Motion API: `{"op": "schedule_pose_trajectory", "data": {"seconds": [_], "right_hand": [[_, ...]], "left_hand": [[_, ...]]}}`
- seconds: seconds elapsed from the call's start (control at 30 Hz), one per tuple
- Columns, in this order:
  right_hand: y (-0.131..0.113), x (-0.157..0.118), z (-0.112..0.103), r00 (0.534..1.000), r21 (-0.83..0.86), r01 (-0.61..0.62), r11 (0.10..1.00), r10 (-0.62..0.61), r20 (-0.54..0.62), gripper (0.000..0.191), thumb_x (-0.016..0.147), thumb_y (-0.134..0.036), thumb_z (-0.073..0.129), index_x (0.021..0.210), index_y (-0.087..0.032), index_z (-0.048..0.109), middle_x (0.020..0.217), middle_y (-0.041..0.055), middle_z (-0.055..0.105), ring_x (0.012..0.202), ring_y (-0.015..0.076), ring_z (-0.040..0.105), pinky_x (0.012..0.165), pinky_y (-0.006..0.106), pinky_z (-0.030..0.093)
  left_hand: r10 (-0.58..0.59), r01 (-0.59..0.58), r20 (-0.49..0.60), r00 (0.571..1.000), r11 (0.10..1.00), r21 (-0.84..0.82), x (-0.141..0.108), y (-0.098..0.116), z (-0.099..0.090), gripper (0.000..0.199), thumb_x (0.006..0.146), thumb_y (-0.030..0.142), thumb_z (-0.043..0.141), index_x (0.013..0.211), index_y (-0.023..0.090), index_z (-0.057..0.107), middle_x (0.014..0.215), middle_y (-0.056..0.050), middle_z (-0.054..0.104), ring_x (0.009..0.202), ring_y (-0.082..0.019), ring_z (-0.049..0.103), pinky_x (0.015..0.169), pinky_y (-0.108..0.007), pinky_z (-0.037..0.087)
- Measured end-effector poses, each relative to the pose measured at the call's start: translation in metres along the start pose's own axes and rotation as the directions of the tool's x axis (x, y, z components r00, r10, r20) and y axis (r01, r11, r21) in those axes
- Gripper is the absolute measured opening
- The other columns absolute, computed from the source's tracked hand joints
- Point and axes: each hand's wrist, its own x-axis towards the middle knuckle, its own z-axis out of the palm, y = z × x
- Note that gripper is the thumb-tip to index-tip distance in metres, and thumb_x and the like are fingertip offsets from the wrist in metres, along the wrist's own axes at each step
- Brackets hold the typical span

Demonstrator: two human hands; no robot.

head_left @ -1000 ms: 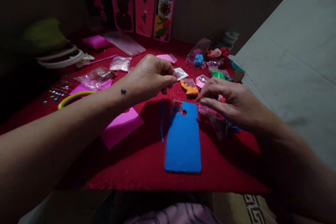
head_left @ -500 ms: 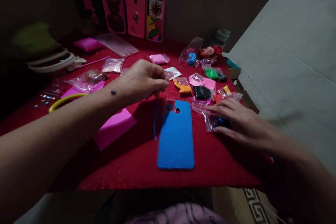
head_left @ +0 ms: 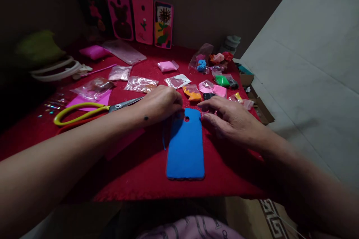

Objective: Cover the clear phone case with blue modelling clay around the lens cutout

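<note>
A phone case covered in blue (head_left: 185, 149) lies flat on the red cloth (head_left: 134, 186), a small hole near its top. My left hand (head_left: 162, 104) is at the case's top left corner, its fingers curled together; what they pinch, if anything, is hidden. Thumb and fingers apart, my right hand (head_left: 224, 115) rests beside the top right corner, with nothing visible held. A thin blue strip (head_left: 164, 140) lies along the case's left side. Past the hands are bags with orange (head_left: 192, 93) and pink clay (head_left: 219, 90).
Yellow-handled scissors (head_left: 81, 114) lie by my left forearm, near a pink sheet (head_left: 123, 143). Decorated cases (head_left: 143, 18) stand against the back wall. A clear case (head_left: 125, 52), a green clay bag (head_left: 222, 80) and a cardboard box (head_left: 259, 108) are farther off.
My left hand has moved right and down to the blue case's top corner. My right hand has moved left, from the dark clay bag to the case's edge. More of the scissors shows.
</note>
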Motion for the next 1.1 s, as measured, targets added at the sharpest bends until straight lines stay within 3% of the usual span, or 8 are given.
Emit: {"op": "schedule_pose_trajectory", "data": {"seconds": [0.23, 0.4, 0.47, 0.6, 0.7, 0.87, 0.97, 1.1], "right_hand": [[0.000, -0.005, 0.005, 0.982, 0.238, -0.156, 0.959, 0.176, -0.063, 0.021, 0.092, -0.018, 0.056, 0.110, -0.016, 0.067, 0.113, 0.0096, 0.069, 0.101, 0.0222, 0.064, 0.085, 0.036, 0.051], [0.000, -0.004, 0.009, 0.927, 0.548, -0.244, 0.800, 0.358, -0.110, 0.022, 0.091, -0.027, 0.061, 0.110, -0.016, 0.064, 0.102, 0.0075, 0.069, 0.089, 0.0186, 0.065, 0.078, 0.033, 0.054], [0.000, 0.000, 0.010, 0.910, 0.757, -0.263, 0.598, 0.415, -0.012, 0.024, 0.089, -0.032, 0.065, 0.108, -0.017, 0.062, 0.095, 0.0050, 0.068, 0.081, 0.0156, 0.065, 0.072, 0.029, 0.054], [-0.002, 0.013, 0.015, 0.878, 0.929, -0.370, 0.011, 0.331, 0.345, 0.017, 0.079, -0.027, 0.076, 0.084, -0.016, 0.064, 0.071, -0.0005, 0.062, 0.058, 0.0086, 0.055, 0.049, 0.017, 0.046], [-0.006, 0.019, 0.021, 0.833, 0.876, -0.434, -0.211, 0.277, 0.479, 0.013, 0.075, -0.016, 0.074, 0.087, -0.016, 0.069, 0.075, 0.0018, 0.069, 0.064, 0.0121, 0.062, 0.061, 0.022, 0.055], [-0.013, 0.021, 0.028, 0.817, 0.843, -0.449, -0.298, 0.246, 0.522, 0.013, 0.080, -0.009, 0.065, 0.089, -0.014, 0.073, 0.081, 0.0045, 0.074, 0.070, 0.0158, 0.068, 0.077, 0.030, 0.058], [-0.014, 0.021, 0.029, 0.811, 0.848, -0.431, -0.309, 0.279, 0.514, 0.015, 0.082, -0.007, 0.060, 0.087, -0.014, 0.073, 0.078, 0.0046, 0.075, 0.068, 0.0171, 0.068, 0.077, 0.034, 0.058], [-0.011, 0.021, 0.030, 0.821, 0.866, -0.394, -0.309, 0.305, 0.482, 0.017, 0.081, -0.005, 0.060, 0.086, -0.015, 0.072, 0.079, 0.0038, 0.075, 0.069, 0.0160, 0.067, 0.077, 0.033, 0.057]], "left_hand": [[-0.028, 0.021, 0.047, 0.998, 0.987, 0.160, 0.004, 0.014, -0.003, 0.025, 0.085, 0.023, 0.055, 0.077, 0.013, 0.076, 0.070, -0.010, 0.069, 0.052, -0.015, 0.048, 0.053, -0.029, 0.029], [-0.043, 0.045, -0.017, 0.999, 0.983, 0.180, -0.003, 0.015, -0.017, 0.023, 0.085, 0.024, 0.054, 0.082, 0.012, 0.074, 0.076, -0.012, 0.072, 0.059, -0.017, 0.055, 0.055, -0.028, 0.033], [-0.019, 0.032, -0.086, 0.996, 0.988, 0.153, -0.008, 0.013, -0.022, 0.023, 0.085, 0.023, 0.054, 0.084, 0.013, 0.074, 0.077, -0.011, 0.073, 0.063, -0.018, 0.059, 0.058, -0.028, 0.036], [0.021, 0.005, -0.177, 0.984, 0.990, 0.144, -0.015, 0.012, -0.026, 0.024, 0.083, 0.025, 0.052, 0.081, 0.014, 0.073, 0.074, -0.009, 0.072, 0.063, -0.017, 0.059, 0.060, -0.029, 0.037], [0.000, 0.022, -0.228, 0.974, 0.995, 0.097, -0.016, 0.012, -0.025, 0.021, 0.081, 0.024, 0.053, 0.079, 0.015, 0.072, 0.067, -0.005, 0.068, 0.059, -0.015, 0.056, 0.060, -0.028, 0.036], [-0.078, 0.017, -0.241, 0.967, 0.969, -0.248, -0.018, 0.011, -0.031, 0.011, 0.078, 0.022, 0.059, 0.078, 0.016, 0.068, 0.064, 0.000, 0.064, 0.056, -0.011, 0.053, 0.056, -0.023, 0.038], [-0.198, 0.129, -0.088, 0.976, 0.858, -0.497, -0.019, 0.012, -0.039, 0.017, 0.082, 0.030, 0.061, 0.086, 0.015, 0.068, 0.061, 0.000, 0.061, 0.049, -0.010, 0.049, 0.047, -0.023, 0.035], [-0.300, 0.286, 0.079, 0.951, 0.747, -0.600, -0.018, 0.010, -0.041, 0.019, 0.082, 0.033, 0.061, 0.082, 0.015, 0.068, 0.062, -0.003, 0.062, 0.047, -0.010, 0.048, 0.044, -0.024, 0.034]]}}
